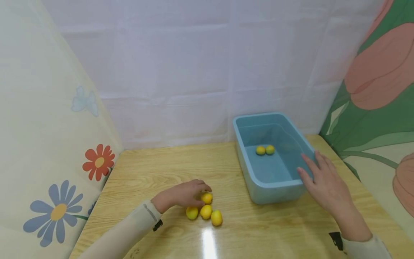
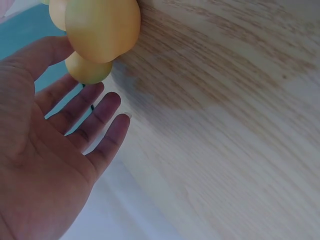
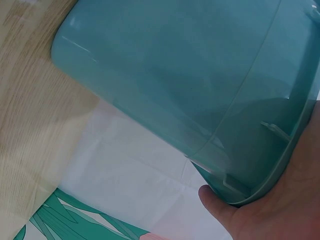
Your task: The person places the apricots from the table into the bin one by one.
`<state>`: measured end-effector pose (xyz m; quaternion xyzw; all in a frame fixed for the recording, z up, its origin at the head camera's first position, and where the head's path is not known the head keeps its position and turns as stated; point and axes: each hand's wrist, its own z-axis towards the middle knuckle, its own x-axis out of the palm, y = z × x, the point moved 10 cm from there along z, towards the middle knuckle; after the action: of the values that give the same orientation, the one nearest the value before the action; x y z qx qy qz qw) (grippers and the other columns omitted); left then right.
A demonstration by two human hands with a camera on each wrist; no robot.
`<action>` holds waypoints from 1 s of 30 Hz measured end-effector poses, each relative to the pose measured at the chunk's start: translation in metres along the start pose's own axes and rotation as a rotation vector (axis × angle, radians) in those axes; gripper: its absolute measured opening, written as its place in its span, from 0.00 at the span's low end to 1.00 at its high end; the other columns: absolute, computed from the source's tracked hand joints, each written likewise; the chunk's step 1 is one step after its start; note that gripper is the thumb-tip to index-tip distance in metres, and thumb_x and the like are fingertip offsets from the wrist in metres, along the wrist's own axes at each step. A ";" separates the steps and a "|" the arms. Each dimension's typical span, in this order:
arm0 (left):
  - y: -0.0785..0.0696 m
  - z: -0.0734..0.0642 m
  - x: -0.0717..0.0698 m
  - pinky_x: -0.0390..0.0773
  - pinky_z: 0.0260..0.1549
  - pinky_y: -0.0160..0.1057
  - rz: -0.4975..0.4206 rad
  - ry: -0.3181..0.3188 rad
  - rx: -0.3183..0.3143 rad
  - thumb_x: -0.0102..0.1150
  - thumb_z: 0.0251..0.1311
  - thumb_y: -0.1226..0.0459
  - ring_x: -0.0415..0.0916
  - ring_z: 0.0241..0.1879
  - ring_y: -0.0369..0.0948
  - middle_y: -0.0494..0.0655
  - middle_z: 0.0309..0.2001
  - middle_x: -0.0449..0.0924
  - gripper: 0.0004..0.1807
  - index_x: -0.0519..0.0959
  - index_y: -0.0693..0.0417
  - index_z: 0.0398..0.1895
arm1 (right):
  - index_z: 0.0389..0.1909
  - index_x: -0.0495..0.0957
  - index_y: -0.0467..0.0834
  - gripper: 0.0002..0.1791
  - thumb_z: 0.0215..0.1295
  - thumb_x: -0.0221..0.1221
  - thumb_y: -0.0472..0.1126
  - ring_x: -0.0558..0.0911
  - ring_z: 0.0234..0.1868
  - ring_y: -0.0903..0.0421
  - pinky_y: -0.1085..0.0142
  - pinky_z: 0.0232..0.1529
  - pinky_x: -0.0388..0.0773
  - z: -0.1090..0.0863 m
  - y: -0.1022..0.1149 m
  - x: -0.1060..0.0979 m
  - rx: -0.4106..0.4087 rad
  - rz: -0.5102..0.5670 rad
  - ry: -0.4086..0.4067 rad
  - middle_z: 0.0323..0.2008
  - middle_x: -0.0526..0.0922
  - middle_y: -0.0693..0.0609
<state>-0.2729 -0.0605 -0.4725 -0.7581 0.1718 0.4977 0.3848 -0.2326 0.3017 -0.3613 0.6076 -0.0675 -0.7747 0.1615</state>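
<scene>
Loosely spread left hand (image 1: 185, 194) among yellow fruits (image 1: 206, 212), straight-fingered right hand (image 1: 328, 186) at blue bin (image 1: 275, 194)

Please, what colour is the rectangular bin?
The bin is light blue, shown best in the head view.

Fruits (image 1: 216, 218) yellow, some greenish; bin (image 1: 271, 194) blue; tabletop (image 1: 161, 162) tan wood-grain; side cloths (image 1: 38, 118) flower-patterned

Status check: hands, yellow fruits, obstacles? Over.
Left hand at four yellow fruits on table; right hand at blue bin's rim; two fruits inside; bin wall between.
</scene>
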 end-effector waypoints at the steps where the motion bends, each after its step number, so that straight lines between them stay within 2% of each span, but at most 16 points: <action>1: -0.001 0.000 0.000 0.75 0.60 0.45 0.002 0.000 0.003 0.64 0.67 0.58 0.72 0.60 0.41 0.44 0.60 0.76 0.24 0.76 0.51 0.65 | 0.77 0.60 0.41 0.35 0.80 0.42 0.59 0.51 0.75 0.27 0.27 0.61 0.56 0.000 0.000 0.000 -0.001 -0.001 -0.002 0.77 0.48 0.27; 8: -0.002 0.003 0.001 0.76 0.58 0.42 0.013 -0.014 0.009 0.65 0.66 0.60 0.73 0.57 0.40 0.42 0.56 0.77 0.18 0.79 0.49 0.57 | 0.77 0.60 0.41 0.35 0.80 0.43 0.59 0.50 0.75 0.28 0.28 0.62 0.56 0.000 0.000 0.000 -0.005 0.007 -0.003 0.77 0.48 0.27; 18: 0.002 0.007 0.000 0.78 0.56 0.42 0.039 -0.023 -0.009 0.65 0.66 0.57 0.74 0.55 0.39 0.42 0.56 0.77 0.19 0.79 0.48 0.58 | 0.77 0.61 0.41 0.34 0.80 0.43 0.59 0.50 0.75 0.28 0.28 0.62 0.57 0.000 0.001 -0.001 -0.003 0.009 -0.007 0.77 0.48 0.28; 22: 0.002 0.008 -0.009 0.79 0.51 0.40 0.069 -0.063 -0.008 0.63 0.67 0.54 0.75 0.50 0.37 0.42 0.55 0.78 0.21 0.78 0.47 0.62 | 0.77 0.60 0.41 0.35 0.80 0.42 0.59 0.50 0.75 0.28 0.28 0.62 0.56 0.000 0.001 -0.001 -0.002 0.010 -0.001 0.77 0.47 0.27; 25: -0.001 0.009 -0.022 0.80 0.45 0.40 0.082 -0.111 0.017 0.63 0.68 0.55 0.77 0.46 0.39 0.43 0.51 0.79 0.22 0.78 0.48 0.63 | 0.77 0.60 0.41 0.35 0.80 0.42 0.59 0.49 0.75 0.28 0.28 0.63 0.55 0.000 0.001 -0.001 -0.004 0.012 0.000 0.77 0.47 0.27; 30: -0.003 0.011 -0.039 0.80 0.44 0.40 0.078 -0.162 0.045 0.62 0.69 0.55 0.79 0.46 0.42 0.41 0.48 0.80 0.23 0.77 0.48 0.65 | 0.77 0.60 0.41 0.35 0.80 0.43 0.59 0.50 0.75 0.27 0.28 0.63 0.56 -0.001 0.000 0.000 -0.005 0.012 -0.004 0.77 0.47 0.27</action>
<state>-0.2957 -0.0551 -0.4387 -0.6993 0.1808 0.5681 0.3945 -0.2321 0.3020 -0.3614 0.6053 -0.0694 -0.7751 0.1675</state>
